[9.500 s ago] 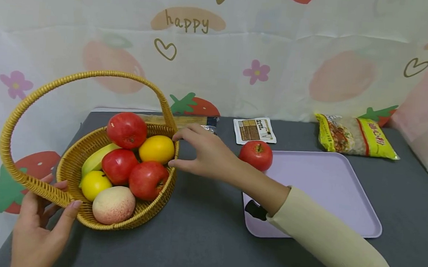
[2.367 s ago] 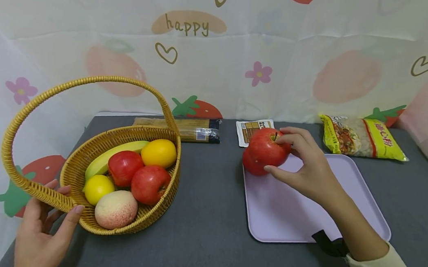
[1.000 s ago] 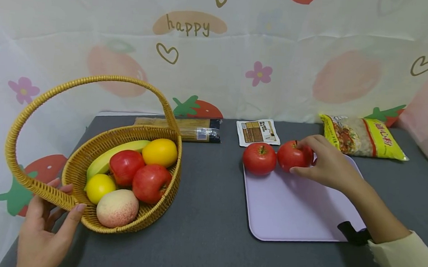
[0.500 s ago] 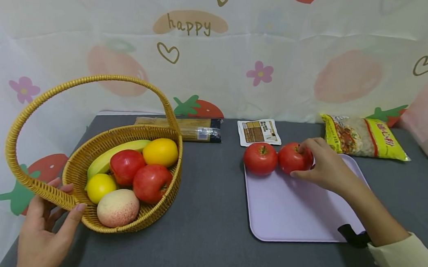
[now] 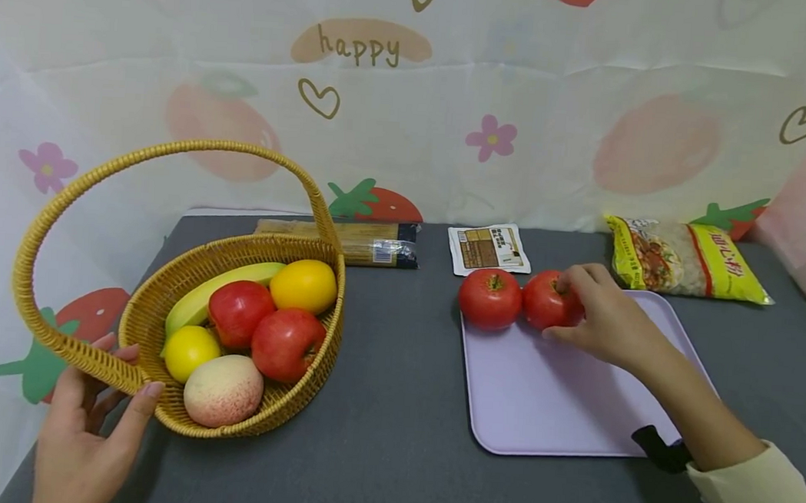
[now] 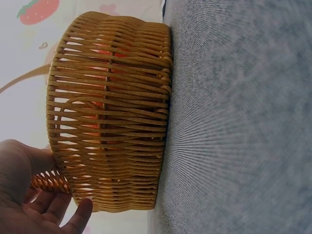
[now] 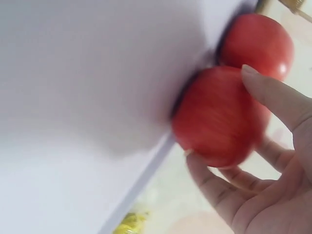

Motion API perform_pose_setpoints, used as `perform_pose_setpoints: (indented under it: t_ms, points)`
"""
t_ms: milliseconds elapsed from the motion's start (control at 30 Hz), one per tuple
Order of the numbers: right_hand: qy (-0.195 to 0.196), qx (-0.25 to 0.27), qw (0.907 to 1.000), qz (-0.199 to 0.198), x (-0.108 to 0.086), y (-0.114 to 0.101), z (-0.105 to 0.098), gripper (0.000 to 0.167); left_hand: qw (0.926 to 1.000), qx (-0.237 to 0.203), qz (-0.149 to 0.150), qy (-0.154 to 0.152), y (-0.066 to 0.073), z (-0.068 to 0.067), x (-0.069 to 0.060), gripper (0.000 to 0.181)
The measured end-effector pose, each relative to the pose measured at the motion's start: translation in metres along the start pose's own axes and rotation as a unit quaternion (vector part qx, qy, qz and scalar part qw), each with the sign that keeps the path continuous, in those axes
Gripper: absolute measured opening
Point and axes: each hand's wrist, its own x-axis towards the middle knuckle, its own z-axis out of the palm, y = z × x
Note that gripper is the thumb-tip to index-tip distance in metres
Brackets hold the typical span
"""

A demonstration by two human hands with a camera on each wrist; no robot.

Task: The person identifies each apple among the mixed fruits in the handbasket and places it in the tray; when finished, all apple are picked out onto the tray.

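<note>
The right hand [image 5: 610, 318] has its thumb and fingers around a red apple [image 5: 551, 300] resting on the back part of the lilac tray [image 5: 559, 415]. Beside it, at the tray's back left corner, sits another red apple [image 5: 489, 299]. In the right wrist view the held apple [image 7: 219, 117] appears close against the other apple [image 7: 256, 46]. The left hand [image 5: 87, 432] grips the wicker basket [image 5: 297, 399] at the left foot of its handle. The basket holds two red fruits, a banana [image 5: 220, 290], a peach [image 5: 223, 390], a lemon [image 5: 190, 352] and an orange-yellow fruit [image 5: 303, 285].
Behind the basket lies a pack of noodles [image 5: 369, 244]. A small white packet [image 5: 489, 249] is just behind the apples, and a yellow bag [image 5: 686, 259] lies behind the tray on the right. Grey tabletop [image 5: 395, 374] separates basket and tray. A patterned cloth hangs at the back.
One red apple has gone from the basket onto the tray in the right hand. Over the last second, hand and apple have shifted slightly left, towards the other apple. The left hand keeps its grip.
</note>
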Motion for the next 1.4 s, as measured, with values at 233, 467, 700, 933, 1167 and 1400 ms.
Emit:
perform_pose_setpoints:
  t_ms: [233,467,700,933,1167,1400]
  points:
    - [0.024,-0.012,0.9996,-0.011,0.000,-0.013,-0.011,0.042,0.9999,-0.007,0.015,0.000,0.002,-0.001,0.001,0.070]
    - [0.072,0.005,0.9942,-0.079,0.004,-0.047,-0.004,0.029,0.9999,-0.011,0.009,0.001,-0.001,0.000,0.000,0.070]
    - [0.098,-0.009,0.9767,-0.191,0.014,-0.085,0.015,0.025,1.0000,-0.007,-0.007,0.001,0.000,0.001,0.000,0.070]
    - [0.071,-0.019,0.9647,-0.253,0.024,-0.129,0.035,0.034,0.9999,-0.002,-0.015,0.001,-0.001,0.001,0.000,0.071]
    - [0.055,-0.012,0.9406,-0.335,0.032,-0.172,0.059,0.035,1.0000,-0.006,0.003,0.001,0.000,0.001,0.000,0.070]
    - [0.022,-0.018,0.9260,-0.377,0.041,-0.211,0.079,0.036,0.9998,-0.010,0.014,0.002,-0.001,0.000,-0.001,0.071]
